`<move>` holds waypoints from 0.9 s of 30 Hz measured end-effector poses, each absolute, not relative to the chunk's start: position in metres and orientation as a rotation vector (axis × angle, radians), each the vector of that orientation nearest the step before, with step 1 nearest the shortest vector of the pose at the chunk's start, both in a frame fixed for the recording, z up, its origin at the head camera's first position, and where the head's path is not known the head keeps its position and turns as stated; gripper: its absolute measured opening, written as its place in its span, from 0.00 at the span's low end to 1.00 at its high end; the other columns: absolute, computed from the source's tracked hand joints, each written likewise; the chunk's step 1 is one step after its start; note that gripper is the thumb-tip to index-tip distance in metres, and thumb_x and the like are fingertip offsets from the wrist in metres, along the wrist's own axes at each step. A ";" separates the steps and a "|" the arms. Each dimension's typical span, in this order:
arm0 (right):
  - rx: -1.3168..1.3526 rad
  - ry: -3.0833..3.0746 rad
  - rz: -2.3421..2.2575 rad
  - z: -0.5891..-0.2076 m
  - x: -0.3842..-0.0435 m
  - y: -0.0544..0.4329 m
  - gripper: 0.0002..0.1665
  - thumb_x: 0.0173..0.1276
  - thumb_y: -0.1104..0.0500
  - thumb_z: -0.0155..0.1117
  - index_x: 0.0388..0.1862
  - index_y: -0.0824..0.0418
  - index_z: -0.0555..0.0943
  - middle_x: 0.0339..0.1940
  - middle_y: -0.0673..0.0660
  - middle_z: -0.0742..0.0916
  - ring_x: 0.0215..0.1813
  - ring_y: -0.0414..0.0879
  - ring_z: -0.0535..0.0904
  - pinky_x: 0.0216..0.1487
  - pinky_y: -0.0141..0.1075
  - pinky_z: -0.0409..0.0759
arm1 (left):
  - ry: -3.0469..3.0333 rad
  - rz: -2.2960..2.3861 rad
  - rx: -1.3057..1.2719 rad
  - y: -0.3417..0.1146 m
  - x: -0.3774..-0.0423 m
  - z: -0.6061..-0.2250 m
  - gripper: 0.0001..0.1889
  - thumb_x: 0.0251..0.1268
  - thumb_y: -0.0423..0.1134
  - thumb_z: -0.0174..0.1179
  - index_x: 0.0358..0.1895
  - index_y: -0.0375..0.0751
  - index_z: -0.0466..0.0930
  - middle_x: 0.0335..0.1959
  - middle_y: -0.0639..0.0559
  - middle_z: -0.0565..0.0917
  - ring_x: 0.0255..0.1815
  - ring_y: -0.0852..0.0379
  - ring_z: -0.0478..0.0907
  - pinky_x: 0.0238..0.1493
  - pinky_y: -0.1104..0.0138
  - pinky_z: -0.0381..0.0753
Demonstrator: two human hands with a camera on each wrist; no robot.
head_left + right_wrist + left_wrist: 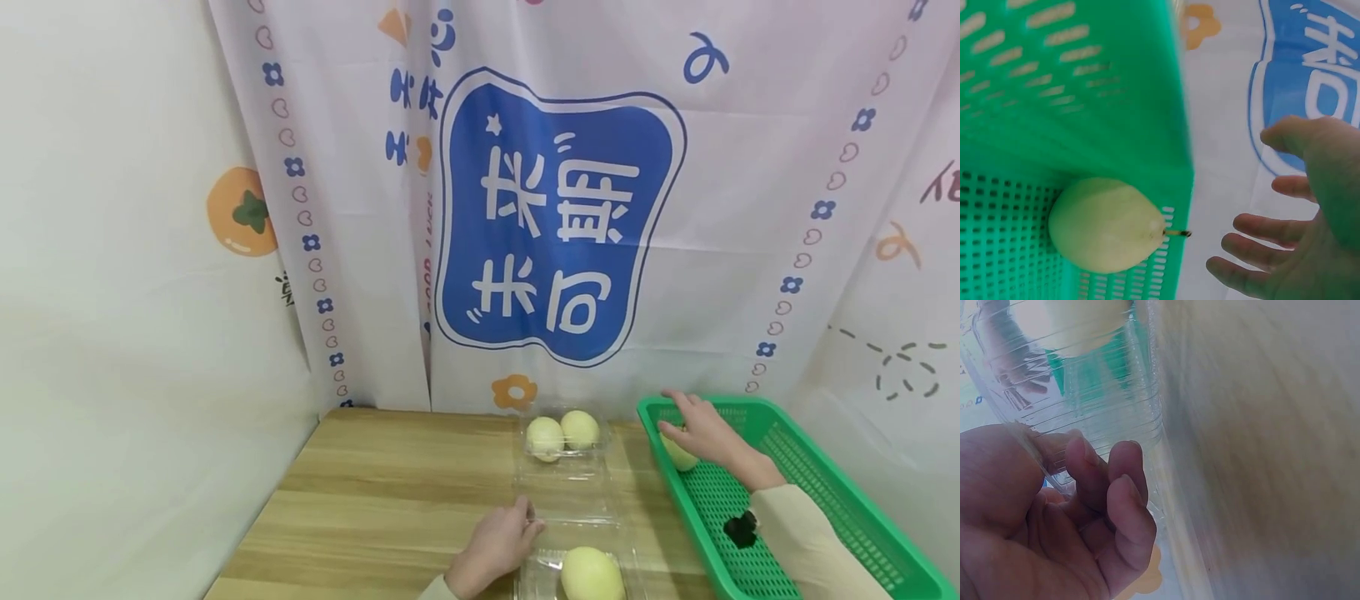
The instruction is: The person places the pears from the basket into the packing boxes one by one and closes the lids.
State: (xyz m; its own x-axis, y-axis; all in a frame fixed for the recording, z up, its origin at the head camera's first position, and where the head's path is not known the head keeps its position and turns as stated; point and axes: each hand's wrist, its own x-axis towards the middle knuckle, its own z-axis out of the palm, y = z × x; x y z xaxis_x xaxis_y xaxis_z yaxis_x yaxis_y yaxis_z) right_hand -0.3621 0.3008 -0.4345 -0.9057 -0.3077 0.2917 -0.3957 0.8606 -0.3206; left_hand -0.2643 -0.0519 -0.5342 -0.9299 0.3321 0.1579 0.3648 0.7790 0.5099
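Note:
My left hand (495,546) pinches the edge of a clear plastic container (1104,415) between thumb and curled fingers. One pale yellow pear (592,575) sits in the near part of that container, to the right of this hand. Above the far left end of a green basket (806,471) is my right hand (705,429), fingers spread and holding nothing. Just under it, a single pear (1107,225) lies against the basket's corner, its stem showing in the right wrist view. The right hand is apart from the pear there.
Two more pears (581,430) sit side by side in clear plastic at the table's back edge. The wooden table (375,492) extends to the left. A printed curtain (375,250) hangs behind it. A dark object (741,529) shows at the right sleeve.

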 end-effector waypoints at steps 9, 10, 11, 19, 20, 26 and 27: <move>0.500 -2.939 0.449 -0.451 -0.375 0.314 0.41 0.68 0.51 0.63 0.73 0.68 0.60 0.62 0.82 0.70 0.61 0.79 0.65 0.49 0.68 0.73 | -2.899 -0.826 -0.595 -0.051 -0.264 -0.535 0.12 0.71 0.50 0.56 0.42 0.45 0.74 0.17 0.60 0.70 0.16 0.65 0.64 0.18 0.72 0.65; 0.503 -2.957 0.430 -0.453 -0.377 0.316 0.42 0.67 0.52 0.63 0.73 0.68 0.59 0.62 0.82 0.69 0.61 0.79 0.65 0.48 0.68 0.73 | -2.896 -0.822 -0.595 -0.051 -0.264 -0.535 0.12 0.71 0.50 0.57 0.42 0.45 0.74 0.17 0.60 0.71 0.16 0.65 0.64 0.18 0.72 0.65; 0.505 -2.976 0.421 -0.454 -0.379 0.316 0.43 0.67 0.52 0.64 0.73 0.68 0.58 0.62 0.81 0.69 0.61 0.78 0.64 0.48 0.68 0.73 | -2.897 -0.822 -0.593 -0.051 -0.264 -0.535 0.12 0.71 0.49 0.57 0.42 0.45 0.74 0.18 0.59 0.71 0.16 0.65 0.64 0.18 0.72 0.65; 0.481 -3.076 0.389 -0.468 -0.393 0.322 0.51 0.62 0.53 0.68 0.75 0.69 0.53 0.64 0.83 0.66 0.63 0.82 0.60 0.52 0.71 0.70 | -2.908 -0.845 -0.585 -0.052 -0.264 -0.536 0.11 0.71 0.49 0.56 0.42 0.45 0.74 0.18 0.61 0.71 0.16 0.66 0.64 0.18 0.73 0.66; 0.474 -3.085 0.395 -0.470 -0.394 0.323 0.51 0.62 0.53 0.69 0.75 0.70 0.53 0.64 0.84 0.65 0.64 0.83 0.59 0.54 0.72 0.69 | -2.908 -0.846 -0.585 -0.052 -0.265 -0.536 0.11 0.71 0.49 0.56 0.42 0.45 0.74 0.18 0.61 0.70 0.16 0.66 0.64 0.18 0.73 0.66; 0.459 -3.094 0.474 -0.479 -0.402 0.326 0.52 0.63 0.55 0.69 0.75 0.71 0.50 0.63 0.87 0.64 0.64 0.85 0.59 0.57 0.73 0.67 | -2.907 -0.849 -0.589 -0.052 -0.264 -0.536 0.11 0.71 0.49 0.56 0.42 0.45 0.74 0.18 0.61 0.70 0.16 0.66 0.64 0.18 0.74 0.66; 0.454 -3.093 0.490 -0.481 -0.402 0.327 0.52 0.63 0.55 0.69 0.75 0.71 0.50 0.63 0.88 0.64 0.63 0.85 0.60 0.56 0.73 0.68 | -2.909 -0.853 -0.589 -0.052 -0.264 -0.536 0.11 0.71 0.49 0.57 0.42 0.45 0.74 0.18 0.61 0.70 0.16 0.66 0.64 0.18 0.74 0.66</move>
